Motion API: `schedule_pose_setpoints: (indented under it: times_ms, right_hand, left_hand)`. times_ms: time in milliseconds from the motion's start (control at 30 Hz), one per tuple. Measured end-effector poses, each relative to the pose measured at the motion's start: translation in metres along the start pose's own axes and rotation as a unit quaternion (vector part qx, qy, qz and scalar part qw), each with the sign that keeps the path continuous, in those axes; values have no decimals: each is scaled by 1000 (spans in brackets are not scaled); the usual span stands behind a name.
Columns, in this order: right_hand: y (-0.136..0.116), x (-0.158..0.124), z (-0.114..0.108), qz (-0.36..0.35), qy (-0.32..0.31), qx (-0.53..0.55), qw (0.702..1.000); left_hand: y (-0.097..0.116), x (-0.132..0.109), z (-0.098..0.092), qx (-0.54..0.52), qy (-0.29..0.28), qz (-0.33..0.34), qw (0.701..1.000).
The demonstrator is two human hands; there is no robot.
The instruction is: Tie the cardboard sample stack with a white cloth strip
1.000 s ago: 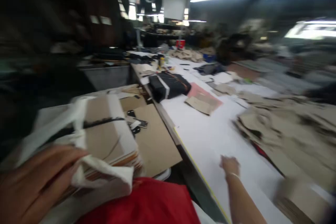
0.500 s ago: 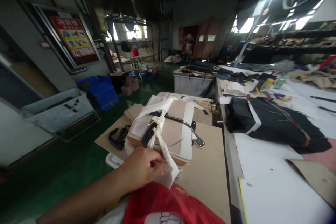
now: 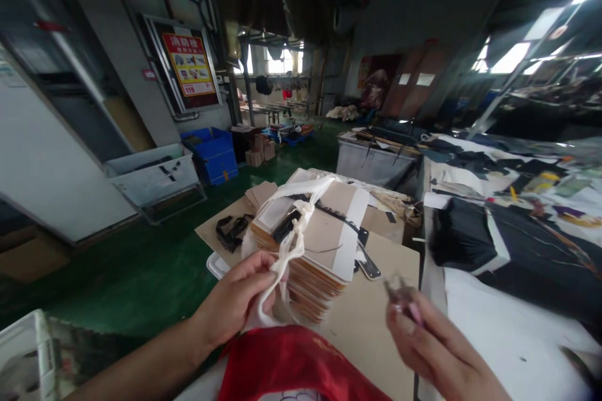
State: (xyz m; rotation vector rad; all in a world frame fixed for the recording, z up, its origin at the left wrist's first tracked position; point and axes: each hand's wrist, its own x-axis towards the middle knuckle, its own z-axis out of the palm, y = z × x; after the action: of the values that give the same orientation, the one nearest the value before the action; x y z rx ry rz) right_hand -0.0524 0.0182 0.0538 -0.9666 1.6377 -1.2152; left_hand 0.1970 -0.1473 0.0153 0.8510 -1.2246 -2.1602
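One stack of sheets, on a brown board: tan and pale top, orange-brown layered edges, knotted white strip across it. Left hand: fingers closed on the strip, at the stack's near side. Right hand: fingers gripping a small tool, blurred, apart from the stack. Just beside the stack: flat black piece, right; black tangle, left. Further right: bench, black bundle on it. Beyond: grey bin, blue bin.

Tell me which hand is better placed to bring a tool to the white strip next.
Probably the right hand: it holds a small, blurred tool clear of the stack, while the left hand pinches the white strip.
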Motion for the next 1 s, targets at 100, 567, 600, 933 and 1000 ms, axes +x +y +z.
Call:
schedule_pose_setpoints:
  times_ms: [100,567,600,933,1000]
  right_hand:
    - [-10,17,50,55,-146,-20,987]
    - [-5,58,123,224,-297,76,925]
    - [-5,58,126,219,-301,84,924]
    - [-16,57,142,266,-342,84,897]
    - [-21,58,146,277,-347,78,893]
  left_hand:
    - [9,-13,-15,152,105,89,979]
    - [8,-24,-35,-5,93,-40,995]
    - [7,-25,-35,-4,88,-41,995]
    - [-2,-34,-43,-9,55,-59,997]
    - [-4,-35,-43,-13,44,-50,998]
